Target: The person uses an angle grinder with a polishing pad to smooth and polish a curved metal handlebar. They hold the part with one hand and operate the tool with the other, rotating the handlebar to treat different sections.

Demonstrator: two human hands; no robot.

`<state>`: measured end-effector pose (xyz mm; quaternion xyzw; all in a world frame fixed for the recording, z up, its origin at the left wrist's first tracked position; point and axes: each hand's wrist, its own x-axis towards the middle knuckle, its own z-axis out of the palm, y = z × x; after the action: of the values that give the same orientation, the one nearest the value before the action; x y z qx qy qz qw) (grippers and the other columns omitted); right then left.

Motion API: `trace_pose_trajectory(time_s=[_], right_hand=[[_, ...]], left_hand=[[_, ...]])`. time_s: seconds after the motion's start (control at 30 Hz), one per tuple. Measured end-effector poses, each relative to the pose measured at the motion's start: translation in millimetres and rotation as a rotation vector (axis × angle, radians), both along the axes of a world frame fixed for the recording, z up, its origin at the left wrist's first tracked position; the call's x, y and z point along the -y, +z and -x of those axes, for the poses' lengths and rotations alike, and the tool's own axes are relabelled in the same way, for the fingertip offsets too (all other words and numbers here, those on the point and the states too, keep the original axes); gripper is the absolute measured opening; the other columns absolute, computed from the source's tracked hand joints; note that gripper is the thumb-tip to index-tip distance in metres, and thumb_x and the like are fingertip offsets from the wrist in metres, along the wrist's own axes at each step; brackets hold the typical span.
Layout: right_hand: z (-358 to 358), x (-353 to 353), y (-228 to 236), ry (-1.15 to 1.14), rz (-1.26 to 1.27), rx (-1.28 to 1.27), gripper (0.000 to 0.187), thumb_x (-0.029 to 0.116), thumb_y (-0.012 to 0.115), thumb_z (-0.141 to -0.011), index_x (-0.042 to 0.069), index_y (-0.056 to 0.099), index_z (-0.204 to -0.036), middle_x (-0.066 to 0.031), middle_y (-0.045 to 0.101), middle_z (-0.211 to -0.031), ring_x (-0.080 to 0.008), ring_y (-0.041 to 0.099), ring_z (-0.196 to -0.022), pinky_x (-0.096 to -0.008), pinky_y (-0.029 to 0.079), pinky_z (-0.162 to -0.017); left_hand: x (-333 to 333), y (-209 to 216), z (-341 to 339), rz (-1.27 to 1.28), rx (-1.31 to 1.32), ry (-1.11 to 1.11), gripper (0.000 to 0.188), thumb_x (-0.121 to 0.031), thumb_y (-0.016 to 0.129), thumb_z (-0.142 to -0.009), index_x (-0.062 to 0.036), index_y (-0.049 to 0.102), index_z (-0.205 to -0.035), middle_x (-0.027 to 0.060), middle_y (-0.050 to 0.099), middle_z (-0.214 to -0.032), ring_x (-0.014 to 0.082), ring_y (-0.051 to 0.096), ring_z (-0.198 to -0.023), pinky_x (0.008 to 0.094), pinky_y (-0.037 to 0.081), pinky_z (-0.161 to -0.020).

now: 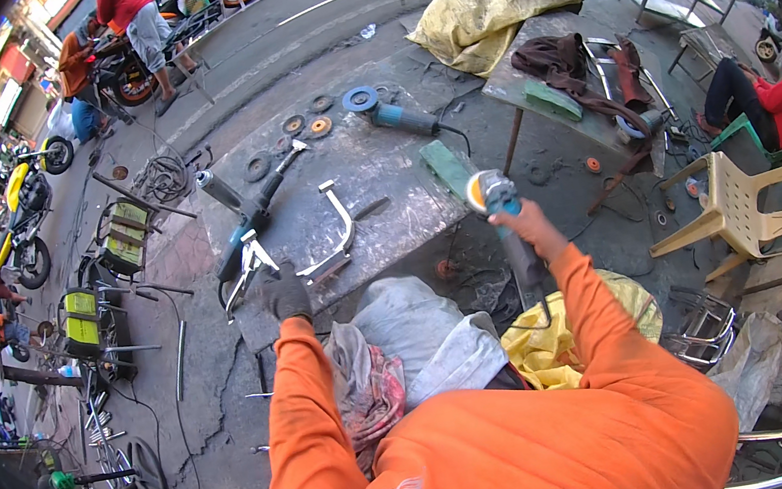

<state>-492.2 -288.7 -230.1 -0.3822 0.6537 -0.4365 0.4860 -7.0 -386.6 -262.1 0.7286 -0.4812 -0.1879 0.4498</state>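
Observation:
My right hand (532,226) is bare and wrapped round a blue-and-dark angle grinder (502,195), raised off the right end of the metal worktable (390,239). Its pale yellow-orange disc points up and to the left. At the table's front left edge my left hand (285,296), in a dark glove, closes on a shiny bent metal bracket (254,255); the glove hides part of the grip. A similar curved metal bracket (343,219) lies on the tabletop to its right, apart from both hands.
A second angle grinder (392,118), a long dark-and-teal power tool (250,215), a spray can (218,191) and several worn discs (320,127) lie on the table. Grey cloth (414,332) covers my lap. A cream plastic chair (749,206) and a seated person (774,101) are at right.

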Motion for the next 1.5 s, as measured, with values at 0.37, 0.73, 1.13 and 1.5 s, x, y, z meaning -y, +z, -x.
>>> trace_pose_trajectory(time_s=[0.37,0.73,1.13,1.5], right_hand=[[42,83,-10,0.211,-0.124,-0.040,0.049,0.034,0.086,-0.075,0.000,0.072,-0.107,-0.0038,0.070,-0.093,-0.0133,0.062,-0.079,-0.0303,0.047,-0.073],[30,82,-7,0.227,-0.208,-0.129,0.050,0.035,0.085,-0.079,0.002,0.066,-0.111,0.0007,0.065,-0.092,-0.0081,0.059,-0.080,-0.0264,0.046,-0.072],[21,82,0,0.197,-0.209,-0.078,0.043,0.032,0.084,-0.082,0.003,0.067,-0.108,0.0004,0.066,-0.092,-0.0091,0.061,-0.078,-0.0265,0.047,-0.070],[22,83,0,0.234,-0.206,-0.145,0.049,0.036,0.084,-0.081,0.002,0.067,-0.113,-0.0015,0.067,-0.096,-0.0107,0.061,-0.084,-0.0284,0.047,-0.075]], left_hand=[[62,-61,-47,-0.293,-0.936,0.107,0.018,-0.021,0.065,-0.096,-0.0066,0.063,-0.107,0.0071,0.066,-0.087,0.0231,0.066,-0.079,0.0389,0.055,-0.066],[14,-28,-15,-0.339,-0.643,0.081,0.023,-0.028,0.062,-0.098,-0.0093,0.059,-0.086,0.0040,0.059,-0.071,0.0155,0.058,-0.059,0.0342,0.046,-0.051],[34,-27,40,-0.250,-0.762,0.082,0.028,-0.031,0.063,-0.097,-0.0045,0.054,-0.090,0.0036,0.056,-0.068,0.0153,0.055,-0.056,0.0345,0.045,-0.052],[-32,29,58,0.003,0.620,-0.458,0.062,-0.037,0.081,-0.076,-0.0093,0.059,-0.128,0.0158,0.056,-0.136,0.0377,0.047,-0.131,0.0559,0.031,-0.113]])
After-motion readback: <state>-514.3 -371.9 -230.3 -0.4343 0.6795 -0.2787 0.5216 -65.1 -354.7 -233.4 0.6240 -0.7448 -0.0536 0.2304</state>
